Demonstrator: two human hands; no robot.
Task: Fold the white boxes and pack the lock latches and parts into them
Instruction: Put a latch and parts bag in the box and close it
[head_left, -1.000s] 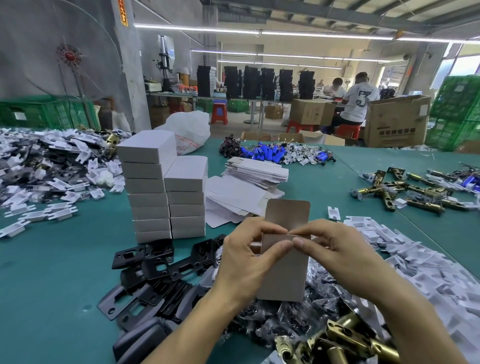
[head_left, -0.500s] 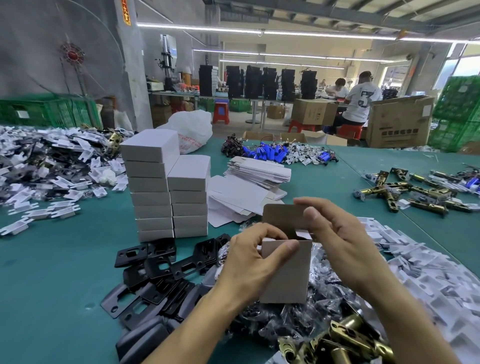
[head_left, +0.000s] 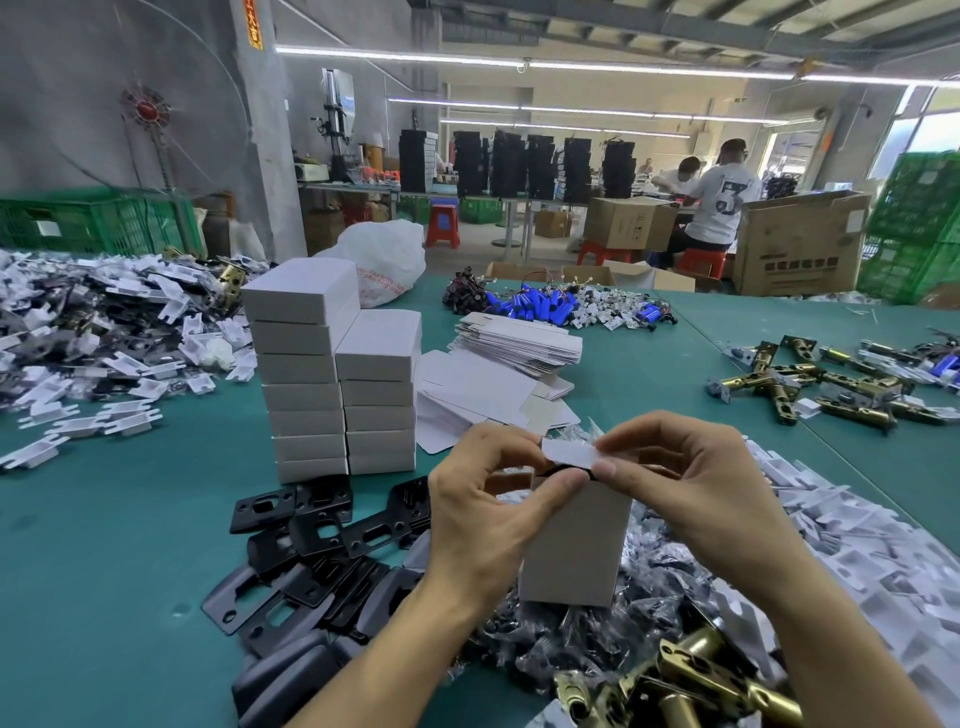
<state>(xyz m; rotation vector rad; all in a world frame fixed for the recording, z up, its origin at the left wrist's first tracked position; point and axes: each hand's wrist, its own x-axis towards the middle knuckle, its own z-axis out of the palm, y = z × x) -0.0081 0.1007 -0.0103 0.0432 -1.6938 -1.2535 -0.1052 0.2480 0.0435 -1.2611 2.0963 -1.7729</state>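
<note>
I hold a white box (head_left: 574, 545) upright over the parts heap in the middle foreground. My left hand (head_left: 485, 512) grips its upper left side, thumb on the front. My right hand (head_left: 691, 488) pinches the white top flap (head_left: 569, 453), folded down over the opening, where a dark part shows in the gap. Two stacks of closed white boxes (head_left: 337, 379) stand to the left behind. Flat unfolded boxes (head_left: 514, 345) lie in a pile beyond my hands. Brass lock latches (head_left: 685, 680) lie at the bottom right.
Black strike plates (head_left: 322, 540) spread left of my hands. Bagged small parts (head_left: 561, 644) heap under the box. White plastic pieces (head_left: 852, 525) cover the right side, more at far left (head_left: 104, 343). More latches (head_left: 810, 384) and blue parts (head_left: 535, 306) lie farther back. People sit behind.
The brown-backed top flap stood upright a second ago. My right hand has folded it forward and down over the opening, while my left hand kept hold of the box.
</note>
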